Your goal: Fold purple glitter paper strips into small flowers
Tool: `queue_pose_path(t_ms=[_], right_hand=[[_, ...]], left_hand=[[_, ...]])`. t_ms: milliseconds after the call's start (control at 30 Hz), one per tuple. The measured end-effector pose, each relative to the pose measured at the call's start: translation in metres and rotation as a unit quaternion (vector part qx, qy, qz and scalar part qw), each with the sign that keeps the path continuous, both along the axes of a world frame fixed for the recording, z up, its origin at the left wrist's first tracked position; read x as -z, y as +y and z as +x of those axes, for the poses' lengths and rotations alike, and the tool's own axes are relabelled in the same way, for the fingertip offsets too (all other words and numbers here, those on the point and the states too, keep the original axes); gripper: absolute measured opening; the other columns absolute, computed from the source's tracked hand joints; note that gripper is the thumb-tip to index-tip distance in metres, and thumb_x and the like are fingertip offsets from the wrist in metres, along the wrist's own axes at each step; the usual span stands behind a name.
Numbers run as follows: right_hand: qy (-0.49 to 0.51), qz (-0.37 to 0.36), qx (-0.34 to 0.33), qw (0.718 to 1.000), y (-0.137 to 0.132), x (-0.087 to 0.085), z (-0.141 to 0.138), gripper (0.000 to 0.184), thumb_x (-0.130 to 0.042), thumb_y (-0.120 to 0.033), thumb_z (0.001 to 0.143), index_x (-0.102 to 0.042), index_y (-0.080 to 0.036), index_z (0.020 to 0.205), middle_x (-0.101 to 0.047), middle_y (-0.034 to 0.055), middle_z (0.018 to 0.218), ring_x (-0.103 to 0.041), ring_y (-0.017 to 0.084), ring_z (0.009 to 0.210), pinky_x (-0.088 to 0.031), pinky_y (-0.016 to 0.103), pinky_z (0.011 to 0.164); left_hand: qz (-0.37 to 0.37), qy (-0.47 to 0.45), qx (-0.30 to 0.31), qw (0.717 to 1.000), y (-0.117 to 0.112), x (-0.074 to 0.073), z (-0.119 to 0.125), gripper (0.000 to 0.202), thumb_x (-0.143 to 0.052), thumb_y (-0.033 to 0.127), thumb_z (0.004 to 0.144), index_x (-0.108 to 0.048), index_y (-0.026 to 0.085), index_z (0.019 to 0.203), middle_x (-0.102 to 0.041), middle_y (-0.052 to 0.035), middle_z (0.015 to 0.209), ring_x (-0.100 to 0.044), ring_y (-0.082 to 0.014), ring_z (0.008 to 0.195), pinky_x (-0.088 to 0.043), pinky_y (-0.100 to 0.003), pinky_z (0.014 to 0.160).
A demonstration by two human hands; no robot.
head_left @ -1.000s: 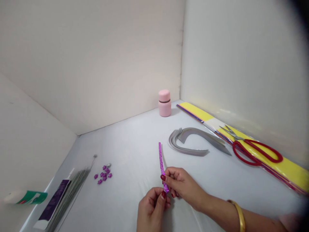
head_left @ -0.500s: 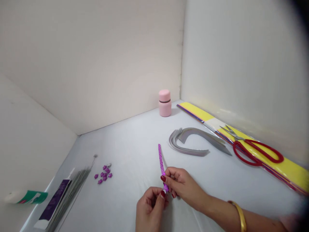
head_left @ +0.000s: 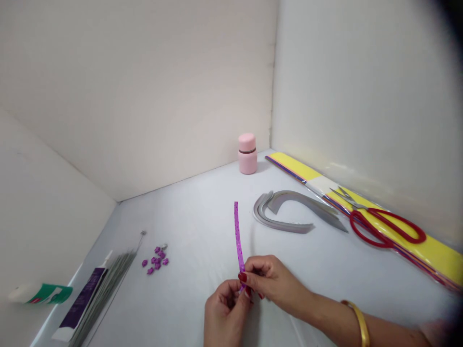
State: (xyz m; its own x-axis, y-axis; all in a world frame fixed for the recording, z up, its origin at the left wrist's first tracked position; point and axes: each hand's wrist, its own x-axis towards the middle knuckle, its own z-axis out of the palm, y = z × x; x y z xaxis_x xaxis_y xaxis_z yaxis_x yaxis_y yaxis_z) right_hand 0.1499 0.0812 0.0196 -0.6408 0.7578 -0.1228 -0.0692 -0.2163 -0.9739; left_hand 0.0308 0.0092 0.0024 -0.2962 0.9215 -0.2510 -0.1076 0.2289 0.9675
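Observation:
A narrow purple paper strip with dark specks [head_left: 237, 236] rises from between my fingertips, its free end pointing away from me. My left hand [head_left: 227, 308] pinches the strip's lower end, where the folded part is mostly hidden by the fingers. My right hand [head_left: 269, 279], with a gold bangle on its wrist, is closed on the strip just above, thumb and forefinger pressed together. The two hands touch or nearly touch. On the table to the left lies a small group of purple folded paper stars [head_left: 157, 260].
A pink lidded jar [head_left: 248, 154] stands at the back. Curled grey paper strips [head_left: 285, 226] lie to the right. Red-handled scissors [head_left: 383, 226] rest on a long yellow pack [head_left: 296, 166]. At left are thin grey wires [head_left: 104, 294], a purple-and-white tube [head_left: 83, 299] and a green-and-white tube [head_left: 50, 294].
The strip's free end now stands farther away and more upright. My right hand has shifted slightly toward me and left, closer to my left fingertips.

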Motion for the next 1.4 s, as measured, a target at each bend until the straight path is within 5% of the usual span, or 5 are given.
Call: queue_pose_path(t_ms=[200,333,500,1000,1400], right_hand=[[0.001,-0.015,-0.005,1.0,0.0,-0.002,0.0,0.035,-0.065,-0.046,0.072,-0.056,-0.015,0.058,-0.05,-0.004,0.05,-0.043,0.008,0.045,-0.032,0.02,0.044],[0.003,-0.024,0.015,1.0,0.002,-0.004,-0.001,0.037,-0.063,-0.05,0.072,-0.053,-0.016,0.062,-0.05,-0.0044,0.052,-0.04,0.006,0.044,-0.03,0.019,0.043],[-0.006,-0.03,0.035,0.999,0.003,-0.005,-0.002,0.037,-0.063,-0.049,0.072,-0.051,-0.016,0.063,-0.05,-0.0044,0.055,-0.038,0.006,0.045,-0.028,0.018,0.042],[-0.034,-0.028,0.039,0.998,0.001,-0.003,-0.002,0.031,-0.064,-0.042,0.072,-0.052,-0.016,0.062,-0.051,-0.004,0.051,-0.045,0.008,0.046,-0.029,0.019,0.044],[-0.029,-0.089,-0.009,0.996,0.005,-0.002,-0.001,0.034,-0.064,-0.046,0.07,-0.05,-0.015,0.064,-0.054,-0.0051,0.047,-0.044,0.005,0.036,-0.027,0.016,0.037]], left_hand=[[0.0,0.006,0.007,1.0,-0.001,0.0,0.002,0.03,-0.07,0.041,0.065,-0.066,0.012,0.062,-0.06,-0.0013,0.053,-0.046,-0.0107,0.049,-0.035,-0.02,0.049],[0.018,-0.04,-0.007,0.999,-0.001,-0.003,0.001,0.035,-0.072,0.042,0.064,-0.067,0.013,0.082,-0.066,-0.0042,0.063,-0.057,-0.0148,0.059,-0.042,-0.022,0.055],[0.008,0.019,-0.021,1.0,-0.002,-0.001,-0.004,0.03,-0.068,0.043,0.068,-0.065,0.013,0.061,-0.06,-0.0016,0.055,-0.049,-0.012,0.054,-0.038,-0.02,0.053],[0.038,0.079,0.02,0.996,-0.004,-0.01,-0.005,0.024,-0.061,0.039,0.074,-0.066,0.016,0.066,-0.058,-0.0012,0.057,-0.048,-0.0142,0.056,-0.037,-0.021,0.054],[-0.04,-0.112,0.014,0.993,0.005,-0.017,-0.006,0.028,-0.076,0.039,0.058,-0.068,0.012,0.061,-0.064,-0.0036,0.055,-0.052,-0.0106,0.049,-0.039,-0.021,0.05]])
